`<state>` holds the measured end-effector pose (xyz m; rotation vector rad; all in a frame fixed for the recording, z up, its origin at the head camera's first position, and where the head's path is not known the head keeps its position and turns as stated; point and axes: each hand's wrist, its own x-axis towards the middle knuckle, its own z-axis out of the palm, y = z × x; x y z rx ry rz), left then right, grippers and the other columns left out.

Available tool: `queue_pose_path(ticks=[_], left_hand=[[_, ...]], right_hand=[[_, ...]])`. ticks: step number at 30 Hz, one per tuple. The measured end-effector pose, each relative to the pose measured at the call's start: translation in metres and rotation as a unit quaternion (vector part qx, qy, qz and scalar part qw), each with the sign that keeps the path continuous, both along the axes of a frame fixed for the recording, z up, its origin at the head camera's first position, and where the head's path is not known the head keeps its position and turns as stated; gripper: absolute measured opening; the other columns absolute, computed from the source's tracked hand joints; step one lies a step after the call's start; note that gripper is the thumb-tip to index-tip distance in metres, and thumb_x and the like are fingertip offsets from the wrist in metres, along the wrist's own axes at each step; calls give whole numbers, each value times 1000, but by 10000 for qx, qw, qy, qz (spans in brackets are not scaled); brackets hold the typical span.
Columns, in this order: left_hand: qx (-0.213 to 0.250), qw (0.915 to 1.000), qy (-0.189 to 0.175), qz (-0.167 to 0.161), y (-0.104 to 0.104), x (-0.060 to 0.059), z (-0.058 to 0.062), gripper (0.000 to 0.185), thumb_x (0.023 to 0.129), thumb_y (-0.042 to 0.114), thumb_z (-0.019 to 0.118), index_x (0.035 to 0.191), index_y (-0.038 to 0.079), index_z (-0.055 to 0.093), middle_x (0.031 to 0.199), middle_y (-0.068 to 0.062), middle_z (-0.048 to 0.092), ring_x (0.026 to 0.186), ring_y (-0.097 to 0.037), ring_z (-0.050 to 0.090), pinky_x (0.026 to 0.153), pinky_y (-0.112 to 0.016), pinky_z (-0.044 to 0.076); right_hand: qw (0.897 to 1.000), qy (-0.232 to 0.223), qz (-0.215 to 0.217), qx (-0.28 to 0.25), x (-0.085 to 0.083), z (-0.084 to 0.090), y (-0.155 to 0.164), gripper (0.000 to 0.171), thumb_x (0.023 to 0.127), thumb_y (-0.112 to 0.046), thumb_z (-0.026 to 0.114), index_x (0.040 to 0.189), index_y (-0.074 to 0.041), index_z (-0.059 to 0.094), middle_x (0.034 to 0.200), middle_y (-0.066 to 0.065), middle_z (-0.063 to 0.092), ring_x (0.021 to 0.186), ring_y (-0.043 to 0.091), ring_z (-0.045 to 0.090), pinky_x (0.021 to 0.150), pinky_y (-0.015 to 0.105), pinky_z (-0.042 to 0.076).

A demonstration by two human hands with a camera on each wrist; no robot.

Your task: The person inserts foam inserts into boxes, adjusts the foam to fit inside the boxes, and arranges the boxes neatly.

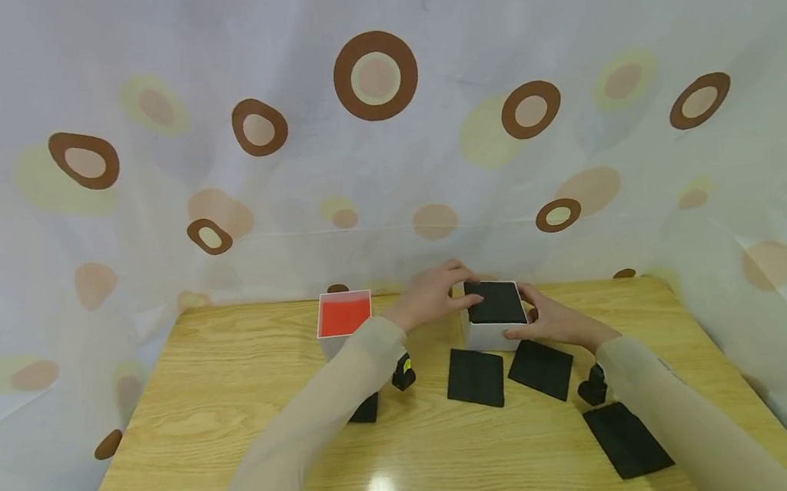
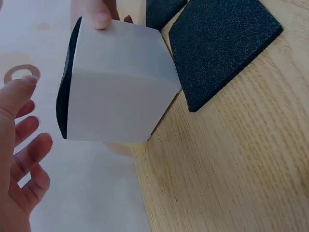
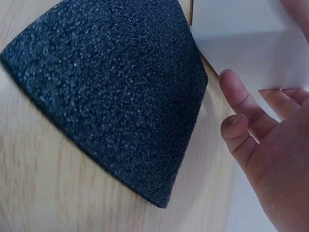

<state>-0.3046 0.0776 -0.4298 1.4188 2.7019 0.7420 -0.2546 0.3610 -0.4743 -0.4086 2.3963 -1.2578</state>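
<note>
we list: red-topped box [image 1: 345, 317], standing apart. left hand [image 1: 434, 296]: fingers spread, gripping nothing, near the pad [image 1: 497, 304]; step in hand, we judge, is seating it, which calls next for even pressing. pad: black, square, in the second box [image 1: 489, 338], bulging slightly above it. right hand [image 1: 557, 320]: thumb and fingers gripping that box's right side.

wooden table [image 1: 437, 450], spotted backdrop [image 1: 388, 173], perhaps cloth
</note>
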Motion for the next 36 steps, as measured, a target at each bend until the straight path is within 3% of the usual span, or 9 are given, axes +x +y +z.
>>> queue_pose_path(ticks=[3, 7, 12, 16, 22, 25, 28, 33, 36], left_hand=[[-45, 9998, 181, -53, 0, 0, 0, 30, 100, 38, 71, 123, 18, 75, 118, 0, 68, 89, -15, 65, 81, -24, 52], [-236, 9996, -2, -162, 1, 3, -6, 28, 100, 39, 71, 120, 20, 76, 118, 1, 67, 95, -15, 64, 85, -23, 51], [-48, 9996, -255, -63, 3, 7, -11, 30, 100, 39, 72, 122, 19, 75, 120, 1, 66, 100, -19, 65, 88, -25, 52], [-109, 9997, -240, 14, 8, 8, -14, 32, 100, 41, 71, 123, 18, 74, 120, 2, 67, 108, -20, 66, 94, -26, 51], [-360, 9993, 17, 123, 13, 8, -18, 24, 103, 38, 67, 115, 20, 78, 115, 6, 73, 103, -12, 67, 89, -24, 53], [-508, 9983, 291, 56, 13, 12, -18, 25, 105, 39, 64, 115, 23, 79, 116, 7, 73, 99, -9, 68, 85, -22, 54], [-728, 9929, 899, -264, 16, 17, -17, 28, 106, 42, 61, 120, 26, 79, 121, 8, 71, 95, -5, 69, 80, -20, 55], [-1255, 9677, 2054, -747, 26, 28, -9, 36, 107, 50, 55, 133, 33, 73, 129, 9, 67, 97, -3, 69, 78, -21, 56], [-1444, 9596, 2278, -800, 33, 31, -7, 39, 107, 55, 51, 134, 36, 72, 126, 9, 67, 94, -3, 69, 78, -22, 56]], right_hand=[[10000, 11, -30, 34, 0, 1, 0, 99, 96, -30, 77, 164, -12, 7, 167, 27, 15, 121, 41, 57, 96, 47, 51], [9999, 15, -35, 98, 1, 2, 0, 101, 96, -31, 77, 165, -12, 6, 168, 27, 13, 127, 44, 54, 99, 50, 50], [10000, -19, 10, 54, 1, 0, 0, 102, 96, -31, 76, 165, -12, 4, 168, 27, 12, 124, 42, 55, 97, 47, 51], [10000, -32, -8, 46, 1, -1, 0, 103, 96, -31, 77, 165, -11, 3, 167, 27, 13, 117, 39, 58, 93, 44, 53], [10000, 14, 17, -37, -1, -3, -1, 104, 96, -29, 77, 166, -13, 3, 167, 26, 15, 117, 38, 58, 92, 42, 53], [10000, 74, 26, 6, -2, -5, -1, 104, 95, -29, 78, 166, -13, 3, 166, 26, 17, 117, 37, 58, 91, 40, 53], [10000, 37, 26, -46, -2, -6, 0, 103, 96, -28, 77, 166, -12, 3, 165, 26, 17, 116, 38, 58, 90, 40, 53], [9997, -63, 83, -228, -2, -7, 1, 94, 99, -27, 73, 164, -14, 6, 164, 25, 18, 117, 37, 59, 91, 41, 54], [9996, -32, 143, -254, -1, -7, 1, 90, 101, -27, 71, 164, -13, 8, 164, 25, 18, 121, 38, 58, 93, 42, 54]])
